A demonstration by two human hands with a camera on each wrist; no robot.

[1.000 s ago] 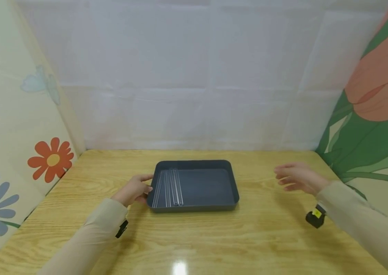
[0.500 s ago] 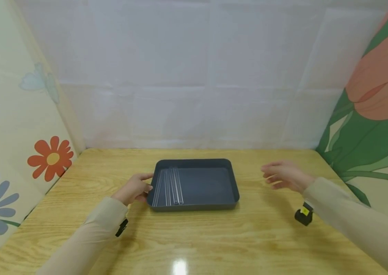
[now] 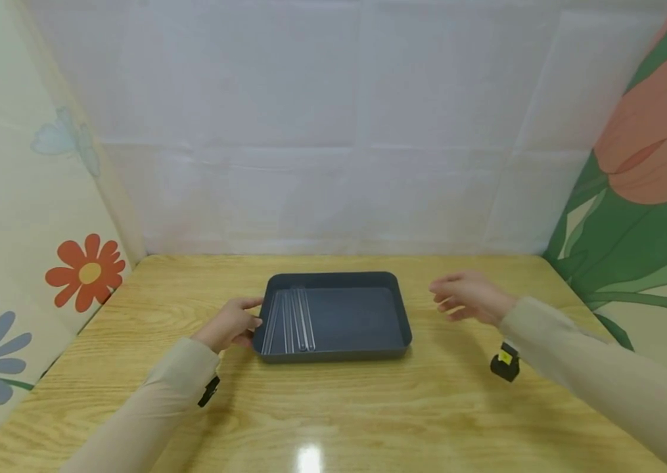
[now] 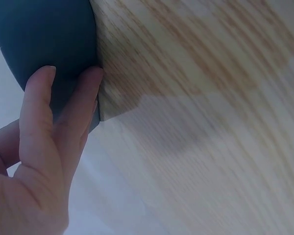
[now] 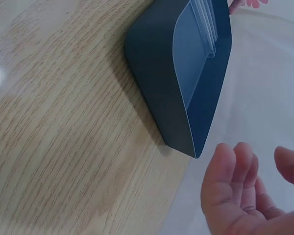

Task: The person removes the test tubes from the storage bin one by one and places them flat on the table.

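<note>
A shallow dark grey-blue tray [image 3: 363, 322] sits on the table. Several thin clear tubes [image 3: 298, 322] lie in it, toward its left side. My left hand [image 3: 229, 325] touches the tray's left end; in the left wrist view its fingers [image 4: 36, 105] lie fairly straight against the outer wall, and another digit is partly hidden behind them. Off the tray's right end, my right hand [image 3: 466, 295] is in the air with relaxed, slightly bent fingers and nothing in it. The right wrist view shows it apart from the tray's near corner, thumb spread from the fingers.
The wood-grain table [image 3: 333, 407] spreads around the tray. Behind it hangs a white cloth [image 3: 333, 131]. Flower-patterned panels stand at the left [image 3: 31, 217] and right [image 3: 652, 230]. Both wrists wear small black devices.
My right hand has moved leftward through the air, closer to the tray's right end. The left hand, the tray and the tubes stay where they were.
</note>
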